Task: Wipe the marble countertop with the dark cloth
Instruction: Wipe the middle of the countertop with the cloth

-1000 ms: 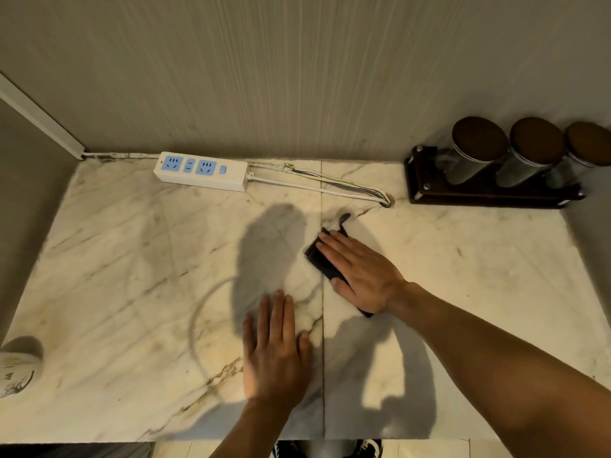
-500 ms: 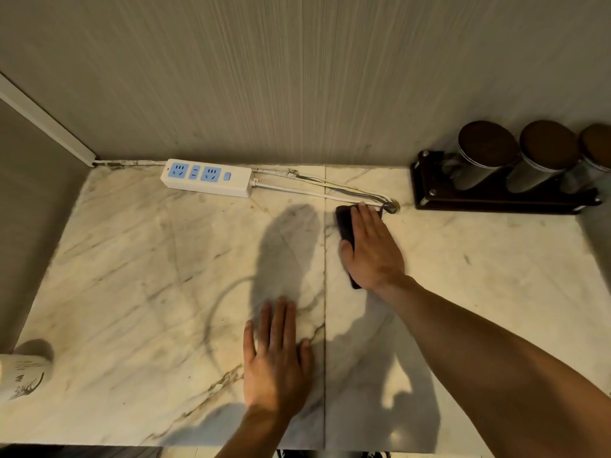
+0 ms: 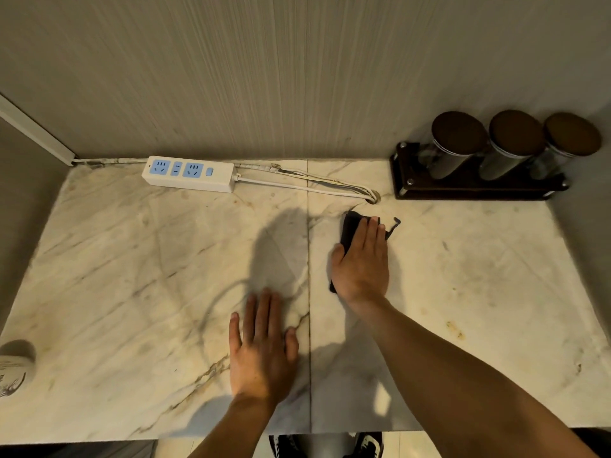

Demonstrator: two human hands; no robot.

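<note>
Right hand (image 3: 362, 262) flat on dark cloth (image 3: 349, 228); left hand (image 3: 263, 352) spread on marble countertop (image 3: 132, 276); three lidded jars (image 3: 510, 143), contents unclear.

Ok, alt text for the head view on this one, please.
The right hand presses a dark cloth flat on a marble countertop while the left hand rests flat nearby. A power strip and three lidded jars stand along the back wall.

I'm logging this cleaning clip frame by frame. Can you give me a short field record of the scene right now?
surface: marble countertop, seam down the middle
right hand: flat, pressing on dark cloth
left hand: flat on the marble, no cloth
cloth position: right of the seam, near the cable hole
back left: white power strip
back right: three brown-lidded jars on dark rack
</note>
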